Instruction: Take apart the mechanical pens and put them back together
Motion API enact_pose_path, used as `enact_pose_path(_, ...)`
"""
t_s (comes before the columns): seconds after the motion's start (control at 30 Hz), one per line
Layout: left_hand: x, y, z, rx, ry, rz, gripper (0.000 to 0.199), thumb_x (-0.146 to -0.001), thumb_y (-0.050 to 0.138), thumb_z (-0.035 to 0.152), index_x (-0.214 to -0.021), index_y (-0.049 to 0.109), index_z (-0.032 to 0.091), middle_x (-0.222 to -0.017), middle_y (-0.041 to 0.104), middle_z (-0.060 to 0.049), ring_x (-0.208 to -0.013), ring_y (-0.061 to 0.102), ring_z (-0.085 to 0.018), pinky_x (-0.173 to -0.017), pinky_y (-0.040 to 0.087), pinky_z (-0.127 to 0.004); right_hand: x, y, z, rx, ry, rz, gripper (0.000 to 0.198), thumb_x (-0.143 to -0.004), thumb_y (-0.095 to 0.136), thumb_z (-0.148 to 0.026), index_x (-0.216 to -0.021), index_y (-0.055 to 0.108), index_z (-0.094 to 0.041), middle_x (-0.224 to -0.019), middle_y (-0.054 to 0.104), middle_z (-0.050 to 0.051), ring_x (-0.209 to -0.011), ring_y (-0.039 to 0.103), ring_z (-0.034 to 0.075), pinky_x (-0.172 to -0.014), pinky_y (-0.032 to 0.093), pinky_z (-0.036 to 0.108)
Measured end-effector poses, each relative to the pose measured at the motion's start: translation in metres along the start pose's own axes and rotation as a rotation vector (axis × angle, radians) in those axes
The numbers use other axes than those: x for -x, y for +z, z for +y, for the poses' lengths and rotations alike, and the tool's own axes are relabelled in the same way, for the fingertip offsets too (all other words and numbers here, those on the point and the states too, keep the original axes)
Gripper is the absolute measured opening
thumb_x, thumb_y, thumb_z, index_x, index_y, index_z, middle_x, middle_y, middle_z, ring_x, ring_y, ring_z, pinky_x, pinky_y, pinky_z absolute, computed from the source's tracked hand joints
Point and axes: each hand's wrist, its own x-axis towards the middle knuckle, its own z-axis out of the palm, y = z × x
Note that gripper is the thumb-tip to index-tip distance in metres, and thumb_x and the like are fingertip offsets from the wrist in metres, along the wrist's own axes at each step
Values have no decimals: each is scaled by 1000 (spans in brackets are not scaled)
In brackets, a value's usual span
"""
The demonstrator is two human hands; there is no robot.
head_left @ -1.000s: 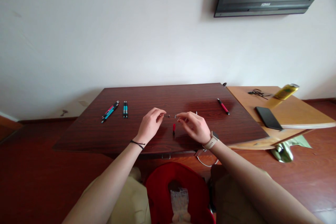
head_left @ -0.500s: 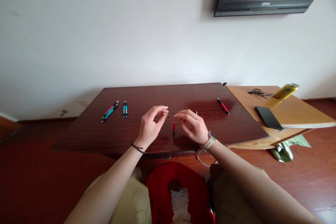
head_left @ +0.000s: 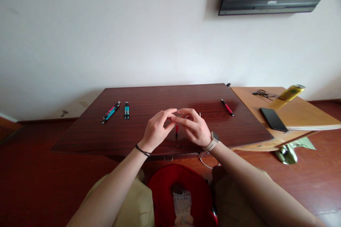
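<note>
My left hand (head_left: 159,126) and my right hand (head_left: 196,127) meet fingertip to fingertip over the middle of the table. The left thumb and fingers are pinched together; whatever lies in them is too small and covered to name. Bent inward, the right fingers close at the left fingertips, and their contents are hidden too. Just below the fingertips, a short red pen barrel piece with a dark end (head_left: 177,131) is on the table. A thin white tip (head_left: 200,114) shows behind my right hand.
On the dark wooden table (head_left: 160,95), several red and blue pens (head_left: 111,112) lie at left, beside two blue pens (head_left: 126,110). A red pen (head_left: 227,107) is at right. The side table holds a phone (head_left: 273,119), a cable (head_left: 263,94) and a yellow can (head_left: 291,93).
My hands have come together: the gap between their fingertips has closed, the left moving right. The small metal bit seen at the left fingertips is now covered. The pens stay put.
</note>
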Motion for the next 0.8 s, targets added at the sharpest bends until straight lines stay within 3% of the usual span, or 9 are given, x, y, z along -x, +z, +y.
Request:
enact_pose_path(0.13,0,1,3,-24,42,-26,50,-102,65,17,-148,51,28,-111,77,-5,-105,74,-22,-99,60,-39,0,2,2,15,-24,-17,62,-98,51,-8,-151,60,-40,-148,55,9,-115,66,26,-93,64,45)
enact_pose_path(0.53,1,0,6,1,1,-36,49,-102,67,23,-148,50,27,-114,77,-6,-110,74,-23,-102,61,-42,-1,-1,-4,-25,-17,46,46,-101,52,-11,-139,65,-33,-134,65,11,-125,66,28,-103,61,47)
enact_pose_path(0.8,4,-3,6,68,42,-49,52,-101,72,23,-148,51,25,-109,78,-4,-107,75,-20,-102,60,-39,-1,-3,-7,-102,18,78,23,-106,60,-19,-125,69,-27,-117,73,10,-108,71,24,-95,62,42)
